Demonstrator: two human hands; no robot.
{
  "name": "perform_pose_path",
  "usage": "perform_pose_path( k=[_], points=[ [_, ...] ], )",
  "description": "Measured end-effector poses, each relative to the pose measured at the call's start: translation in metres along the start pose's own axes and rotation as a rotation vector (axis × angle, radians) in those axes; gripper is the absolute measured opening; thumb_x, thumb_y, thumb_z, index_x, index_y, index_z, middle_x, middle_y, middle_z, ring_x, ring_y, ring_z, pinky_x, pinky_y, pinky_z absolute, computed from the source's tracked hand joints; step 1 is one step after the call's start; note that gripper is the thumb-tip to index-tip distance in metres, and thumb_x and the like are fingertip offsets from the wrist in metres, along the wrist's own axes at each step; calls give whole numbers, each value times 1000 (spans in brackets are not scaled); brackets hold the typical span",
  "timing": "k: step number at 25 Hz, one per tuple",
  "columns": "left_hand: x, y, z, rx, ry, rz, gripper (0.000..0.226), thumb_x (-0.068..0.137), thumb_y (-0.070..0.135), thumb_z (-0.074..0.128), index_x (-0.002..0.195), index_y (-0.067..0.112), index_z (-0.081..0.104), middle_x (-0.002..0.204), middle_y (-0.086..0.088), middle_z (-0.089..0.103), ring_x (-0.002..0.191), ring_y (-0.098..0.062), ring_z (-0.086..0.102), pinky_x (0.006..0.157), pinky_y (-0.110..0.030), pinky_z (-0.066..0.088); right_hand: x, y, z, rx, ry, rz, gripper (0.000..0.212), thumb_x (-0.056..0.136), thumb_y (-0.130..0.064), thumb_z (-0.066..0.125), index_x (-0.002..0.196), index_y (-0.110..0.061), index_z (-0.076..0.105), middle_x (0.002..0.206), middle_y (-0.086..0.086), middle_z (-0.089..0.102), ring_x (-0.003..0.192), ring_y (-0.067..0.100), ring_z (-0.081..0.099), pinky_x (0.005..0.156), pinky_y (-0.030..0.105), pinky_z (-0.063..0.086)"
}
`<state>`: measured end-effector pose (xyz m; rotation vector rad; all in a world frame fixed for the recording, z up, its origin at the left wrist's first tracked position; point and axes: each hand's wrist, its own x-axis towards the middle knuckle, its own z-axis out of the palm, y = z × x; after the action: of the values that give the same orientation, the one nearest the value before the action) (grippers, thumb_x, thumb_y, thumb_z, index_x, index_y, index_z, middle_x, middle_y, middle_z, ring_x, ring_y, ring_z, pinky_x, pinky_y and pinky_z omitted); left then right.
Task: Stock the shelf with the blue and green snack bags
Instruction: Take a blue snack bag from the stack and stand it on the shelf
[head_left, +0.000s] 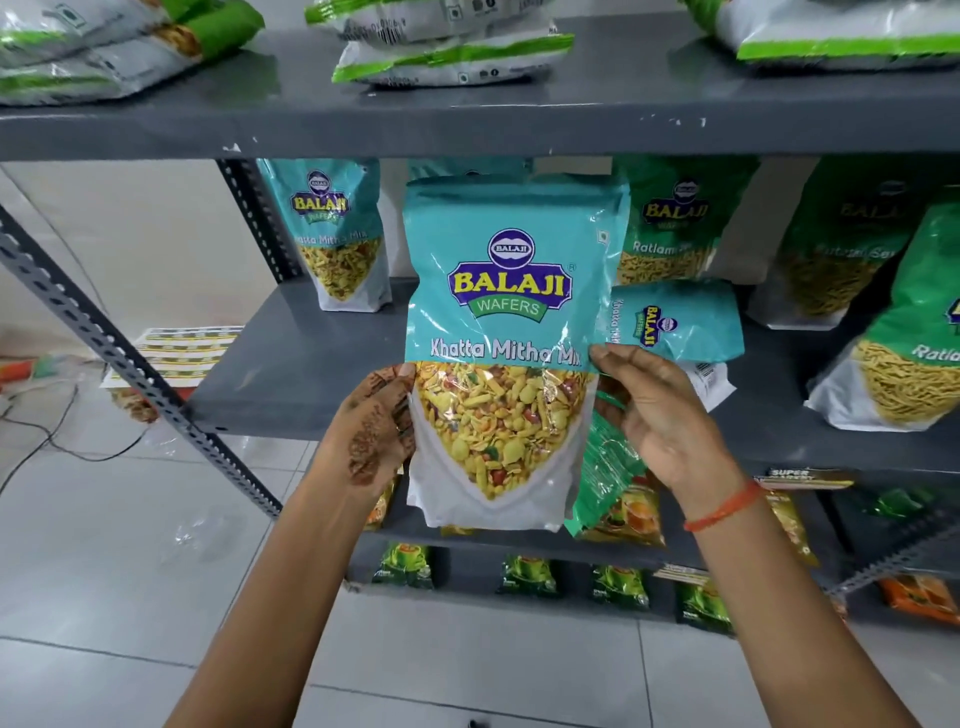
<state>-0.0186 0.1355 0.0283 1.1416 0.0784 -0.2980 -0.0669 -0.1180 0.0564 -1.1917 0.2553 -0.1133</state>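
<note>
Glossy blue plastic snack bag printed "Khatta Mitha Mix" (506, 332) held upright in front of the grey metal middle shelf (291, 364), top edge just under the lip of the grey upper shelf (467, 130). Open shelf surface to the left of it, between it and a second upright blue snack bag (337, 239) near the perforated grey upright post (260, 218). To the right, a blue snack bag lying on its side (680, 322) just behind the held bag's edge; green "Ratlami" snack bags (670, 228) standing beyond. Left hand (376, 426) raised, palm inward, grip clamped on the held bag's lower left edge. Right hand (660, 415) at the right edge, fingers extended, fingertips (605, 356) touching the film; grip there not closed.
</note>
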Motion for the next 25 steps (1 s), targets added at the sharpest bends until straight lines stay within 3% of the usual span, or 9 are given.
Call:
perform_pose_path(
  k=[2,5,8,11,15,18,19,22,25],
  points=[
    [5,-2,-6,-30,17,20,54,78,25,63,122,-2,51,112,-17,49,90,-22,52,72,-27,55,6,6,6,-30,-51,42,9,88,-15,56,81,-16,63,70,-6,70,72,9,63,67,25,54],
    [13,1,-19,-64,98,83,16,81,20,60,91,8,62,86,-6,61,75,-17,55,60,-22,53,19,25,28,-91,-136,127,13,89,-23,54,88,-14,64,84,4,66,81,18,61,82,38,52],
    [24,12,-39,-39,178,188,17,93,11,48,80,13,59,63,6,70,62,-12,64,54,-20,54,39,46,63,-133,-104,8,14,91,-14,53,85,-12,65,82,1,69,73,12,66,70,27,57],
    [41,26,-72,29,281,268,18,92,11,51,76,14,60,59,7,70,60,-10,64,63,-28,54,66,78,106,-170,-47,-118,12,90,-9,55,90,-8,67,77,-9,73,72,10,68,66,27,58],
    [75,52,-134,93,420,333,14,89,6,54,86,14,65,72,8,73,70,-10,67,78,-34,54,104,122,181,-184,-6,-177,15,91,-7,53,81,-12,62,75,-2,72,72,13,63,73,36,53],
    [107,71,-167,125,590,335,17,91,3,51,102,0,64,93,-5,67,58,2,63,61,-20,52,123,146,237,-227,5,-257,16,92,-5,49,82,-14,57,87,12,66,76,14,60,72,29,49],
    [119,79,-179,112,652,326,21,91,3,50,109,-3,61,100,-8,64,62,-2,64,60,-20,51,131,155,253,-237,3,-277,18,92,-5,48,80,-17,56,87,13,65,79,19,60,73,32,49],
    [154,93,-214,162,775,265,34,91,12,51,122,-1,54,121,-17,64,103,-32,64,81,-36,52,148,174,292,-307,-18,-301,11,93,-10,47,86,-11,56,91,16,66,87,31,63,78,42,50],
    [179,95,-242,259,784,219,35,92,16,48,124,4,53,123,-21,62,113,-39,59,92,-52,50,159,183,313,-327,8,-304,16,94,-11,46,95,-1,58,94,16,66,89,30,62,75,34,48]
  ],
)
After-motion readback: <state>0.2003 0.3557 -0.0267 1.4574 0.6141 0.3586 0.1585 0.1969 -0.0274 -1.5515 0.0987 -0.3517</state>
